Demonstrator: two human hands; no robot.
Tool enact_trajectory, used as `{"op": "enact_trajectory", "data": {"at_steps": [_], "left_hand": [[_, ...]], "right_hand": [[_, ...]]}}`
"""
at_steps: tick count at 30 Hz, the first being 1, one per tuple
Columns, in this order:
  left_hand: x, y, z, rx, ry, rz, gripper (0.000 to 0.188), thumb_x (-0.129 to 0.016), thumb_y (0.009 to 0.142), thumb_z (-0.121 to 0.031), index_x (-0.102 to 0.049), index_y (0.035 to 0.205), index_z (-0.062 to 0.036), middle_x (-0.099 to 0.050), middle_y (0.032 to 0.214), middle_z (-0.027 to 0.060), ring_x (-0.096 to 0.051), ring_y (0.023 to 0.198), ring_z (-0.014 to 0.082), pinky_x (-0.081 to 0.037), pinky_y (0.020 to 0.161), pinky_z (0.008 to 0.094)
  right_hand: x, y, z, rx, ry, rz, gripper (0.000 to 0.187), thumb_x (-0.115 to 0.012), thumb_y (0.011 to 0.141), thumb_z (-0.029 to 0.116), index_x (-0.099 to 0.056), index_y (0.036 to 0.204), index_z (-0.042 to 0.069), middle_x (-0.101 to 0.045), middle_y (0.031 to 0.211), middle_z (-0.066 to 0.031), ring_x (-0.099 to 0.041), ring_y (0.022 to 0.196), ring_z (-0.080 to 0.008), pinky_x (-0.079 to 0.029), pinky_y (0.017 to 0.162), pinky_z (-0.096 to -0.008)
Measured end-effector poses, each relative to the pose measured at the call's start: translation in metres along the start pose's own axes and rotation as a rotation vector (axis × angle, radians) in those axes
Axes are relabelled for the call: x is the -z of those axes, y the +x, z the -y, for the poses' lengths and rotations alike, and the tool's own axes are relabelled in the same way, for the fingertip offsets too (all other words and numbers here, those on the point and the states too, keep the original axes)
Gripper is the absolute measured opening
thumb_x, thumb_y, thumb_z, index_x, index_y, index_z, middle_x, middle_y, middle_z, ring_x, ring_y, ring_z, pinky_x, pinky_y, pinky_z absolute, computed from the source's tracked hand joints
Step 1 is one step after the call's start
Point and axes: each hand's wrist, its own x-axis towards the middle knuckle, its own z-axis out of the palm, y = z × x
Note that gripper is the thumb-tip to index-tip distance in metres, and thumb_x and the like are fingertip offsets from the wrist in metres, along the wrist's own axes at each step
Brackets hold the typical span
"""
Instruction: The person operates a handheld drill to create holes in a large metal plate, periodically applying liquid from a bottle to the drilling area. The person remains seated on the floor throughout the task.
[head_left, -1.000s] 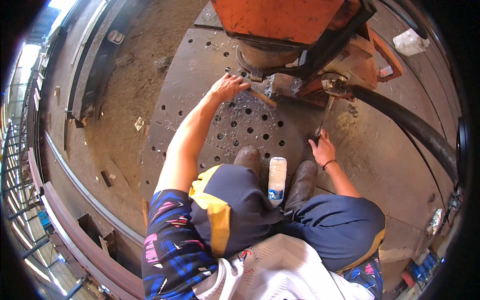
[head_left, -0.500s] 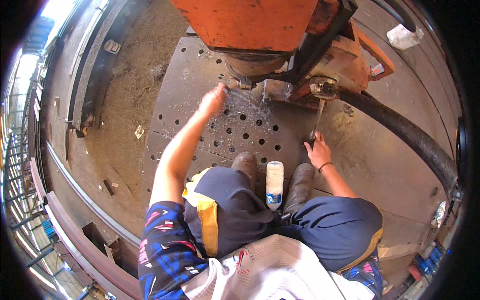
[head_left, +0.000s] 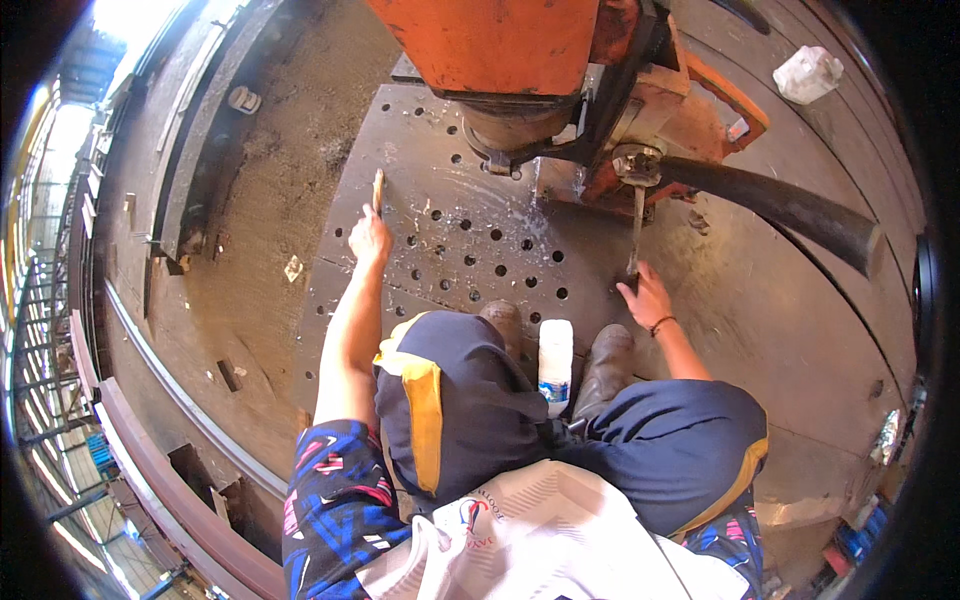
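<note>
My left hand [head_left: 371,238] is closed round a slim brush-like tool [head_left: 378,190] with a light tan end, held over the left part of a steel plate [head_left: 400,140]. The plate has several round holes and scattered metal shavings [head_left: 455,225]. My right hand [head_left: 650,298] grips the dark end of a lever [head_left: 638,225] that runs up to a round metal hub [head_left: 637,164]. That hub sits on the side of an orange drilling machine [head_left: 490,45] standing on the plate. The drill's lower collar [head_left: 500,160] is above the shavings; no cutting tip can be made out.
A bottle [head_left: 555,365] with pale contents stands between my boots [head_left: 608,365]. From the hub a thick dark bar [head_left: 780,205] sticks out to the right. A white plastic bag [head_left: 808,75] lies at the far right. Long steel beams [head_left: 185,120] line the left side.
My left hand has pulled back from the drill collar, left and nearer to me, with the brush-like tool now pointing away. My right hand stays on the lever. The view has shifted slightly.
</note>
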Motion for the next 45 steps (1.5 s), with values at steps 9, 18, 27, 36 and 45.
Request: {"op": "enact_trajectory", "data": {"at_steps": [9, 18, 27, 36, 45], "left_hand": [[0.041, -0.06, 0.088, -0.01, -0.301, -0.283, 0.044, -0.066, 0.09, -0.041, -0.06, 0.114, -0.0055, -0.065, 0.109, 0.0164, -0.063, 0.105, 0.0338, -0.051, 0.087, 0.0413], [0.326, -0.105, -0.014, -0.461, -0.946, -0.767, 0.031, -0.065, 0.096, -0.022, -0.06, 0.119, -0.0014, -0.066, 0.11, 0.0097, -0.062, 0.094, 0.0167, -0.049, 0.084, 0.0307], [0.443, -0.211, -0.11, -1.038, -1.351, 0.1, 0.061, -0.042, 0.1, -0.053, -0.048, 0.136, -0.0043, -0.062, 0.121, 0.0117, -0.064, 0.107, 0.0232, -0.053, 0.091, 0.0391], [0.4, -0.167, -0.038, -0.474, -1.78, 0.565, 0.074, -0.035, 0.101, -0.058, -0.057, 0.125, 0.0081, -0.07, 0.108, 0.0212, -0.072, 0.089, 0.0293, -0.06, 0.079, 0.0382], [0.295, -0.103, 0.004, -0.502, -0.78, 0.305, 0.041, -0.062, 0.096, -0.038, -0.071, 0.105, 0.0012, -0.071, 0.085, 0.0134, -0.067, 0.067, 0.0177, -0.053, 0.062, 0.0303]], "right_hand": [[0.145, -0.062, -0.1, -0.015, 0.034, -0.19, 0.052, -0.079, 0.08, 0.021, -0.054, 0.123, 0.004, -0.067, 0.113, -0.0202, -0.066, 0.103, -0.0363, -0.051, 0.087, -0.0422], [0.402, -0.169, 0.111, 0.356, -0.505, -0.681, 0.039, -0.08, 0.074, 0.008, -0.063, 0.109, 0.003, -0.065, 0.11, -0.0147, -0.062, 0.105, -0.0296, -0.047, 0.092, -0.0343], [0.373, -0.07, 0.342, 1.327, -0.296, -0.683, 0.035, -0.07, 0.084, 0.02, -0.054, 0.111, 0.004, -0.065, 0.097, -0.0144, -0.064, 0.093, -0.0323, -0.053, 0.081, -0.0405], [0.279, -0.04, 0.364, 1.296, 0.009, -0.468, 0.038, -0.072, 0.082, 0.02, -0.057, 0.113, 0.003, -0.063, 0.1, -0.0159, -0.067, 0.094, -0.0348, -0.056, 0.079, -0.0442], [0.137, -0.053, 0.212, 0.962, -0.464, 0.56, 0.038, -0.074, 0.076, 0.027, -0.063, 0.107, 0.007, -0.064, 0.086, -0.0138, -0.067, 0.086, -0.0347, -0.055, 0.076, -0.0469]]}}
